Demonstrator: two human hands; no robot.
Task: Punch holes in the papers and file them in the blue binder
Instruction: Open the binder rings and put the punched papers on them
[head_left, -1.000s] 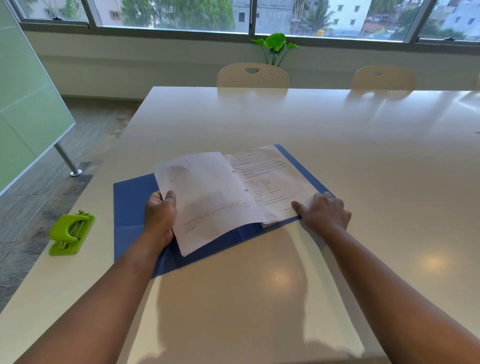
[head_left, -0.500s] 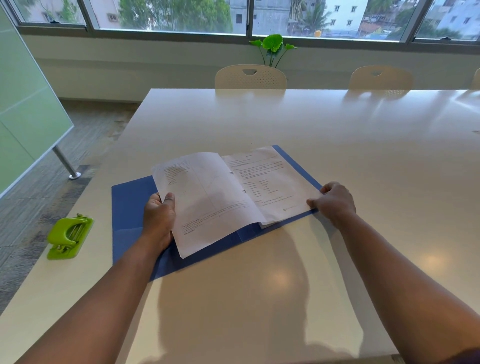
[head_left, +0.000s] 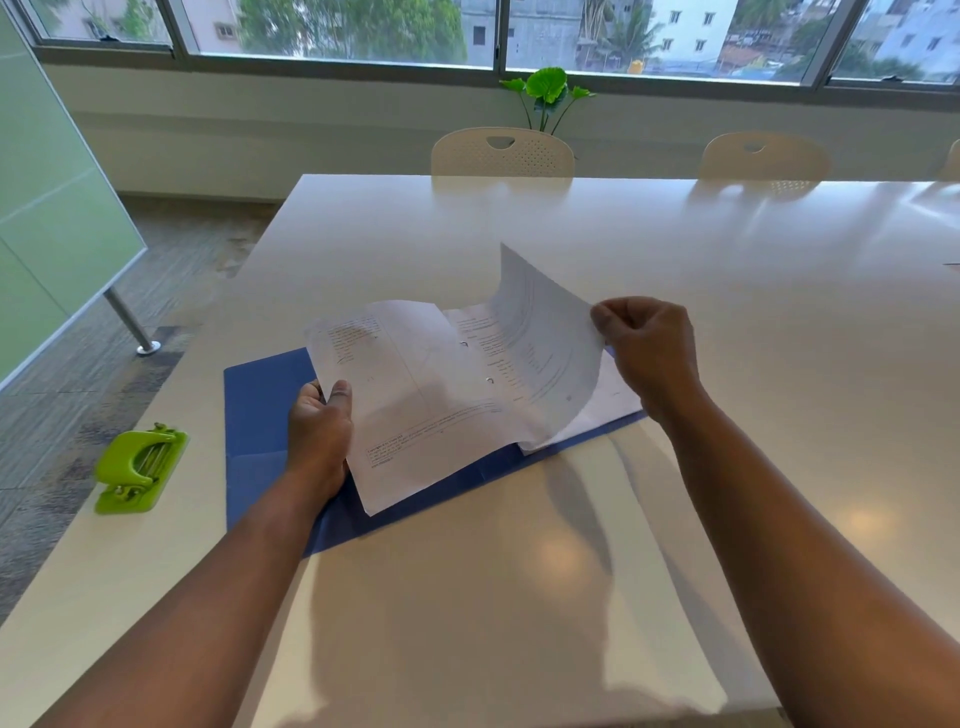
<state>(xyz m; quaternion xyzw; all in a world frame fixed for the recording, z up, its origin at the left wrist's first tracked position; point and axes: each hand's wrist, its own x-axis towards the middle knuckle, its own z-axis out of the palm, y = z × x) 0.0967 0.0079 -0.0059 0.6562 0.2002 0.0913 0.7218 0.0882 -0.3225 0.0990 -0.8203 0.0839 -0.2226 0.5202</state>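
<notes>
Head view, going left to right: a lime-green plastic hole punch (head_left: 140, 470) is sitting idle near the left edge of the glossy white table (head_left: 727, 291), well apart from the flat blue card binder (head_left: 260, 410) that is lying open in the middle. The left hand (head_left: 319, 434) is pinching the outer edge of a white printed paper sheet (head_left: 415, 395), thumb on top, holding it tilted up over the binder's left cover. Two small metal rings (head_left: 464, 343) are showing at the spine, with both sheets seemingly threaded on them. The right hand (head_left: 649, 345) is pinching the far corner of a second printed sheet (head_left: 545, 343) in a tight grip, lifting it so that it is curling up and towards the spine, above further pages (head_left: 618, 389) lying on the right cover. Risks, as I judge them: pulling the curled sheet too hard could be tearing its punched holes at the rings; letting the left sheet sag could be creasing it or slipping it off; and the light binder could be sliding on the shiny table with no hand pressing it down. Compared with half a second ago, the right hand has gone from resting at the binder's right edge to raising that sheet high, while the left hand is keeping its hold.
</notes>
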